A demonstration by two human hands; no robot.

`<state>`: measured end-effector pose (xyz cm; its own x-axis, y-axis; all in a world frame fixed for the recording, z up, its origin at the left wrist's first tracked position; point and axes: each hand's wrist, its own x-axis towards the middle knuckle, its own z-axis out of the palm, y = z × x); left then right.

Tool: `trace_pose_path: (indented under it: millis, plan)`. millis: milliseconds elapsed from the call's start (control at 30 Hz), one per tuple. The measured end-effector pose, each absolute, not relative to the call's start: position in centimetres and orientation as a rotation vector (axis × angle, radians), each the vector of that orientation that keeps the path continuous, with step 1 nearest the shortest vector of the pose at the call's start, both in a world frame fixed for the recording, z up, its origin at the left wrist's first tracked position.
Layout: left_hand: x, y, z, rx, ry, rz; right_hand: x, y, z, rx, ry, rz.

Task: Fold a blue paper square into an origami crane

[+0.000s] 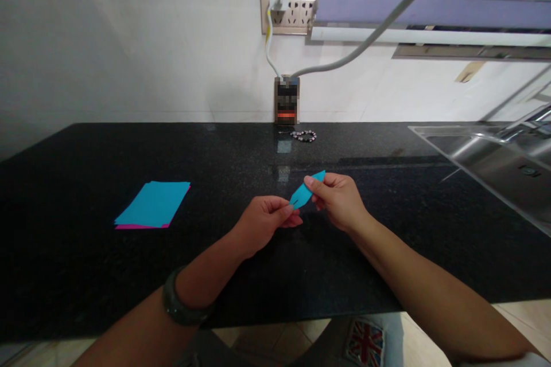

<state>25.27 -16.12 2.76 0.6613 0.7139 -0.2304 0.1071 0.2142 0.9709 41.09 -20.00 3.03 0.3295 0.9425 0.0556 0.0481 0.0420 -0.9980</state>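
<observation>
A small piece of folded blue paper (305,195), pointed at both ends, is held above the dark countertop between my two hands. My left hand (267,221) pinches its lower left tip between thumb and fingers. Higher up, my right hand (338,195) grips the other end, with the thumb lying on top. A short dark line or slit shows near the left tip. To the left lies a stack of paper sheets (152,203), blue on top with pink edges showing beneath.
Against the wall stands a phone-like device (287,100) with cables, its screen pixelated, and a beaded strap (305,136) at its foot. A power socket (287,11) is above. A steel sink (499,155) with a faucet is set into the black countertop (129,281) at the right.
</observation>
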Motion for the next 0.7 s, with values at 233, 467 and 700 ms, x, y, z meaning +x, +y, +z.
trace_pose_path:
  millis: [233,467,700]
  plan:
    - [25.4,-16.1,2.6,1.315,0.759,0.512,40.9,-20.1,3.0,-1.298,-1.008,0.967]
    - [25.1,-15.9,3.2,1.611,0.8,0.52,40.1,-20.4,3.0,-1.353,-1.094,0.989]
    - [25.1,-16.0,2.8,1.624,0.683,0.619,40.1,-20.6,3.4,-1.314,-1.202,1.048]
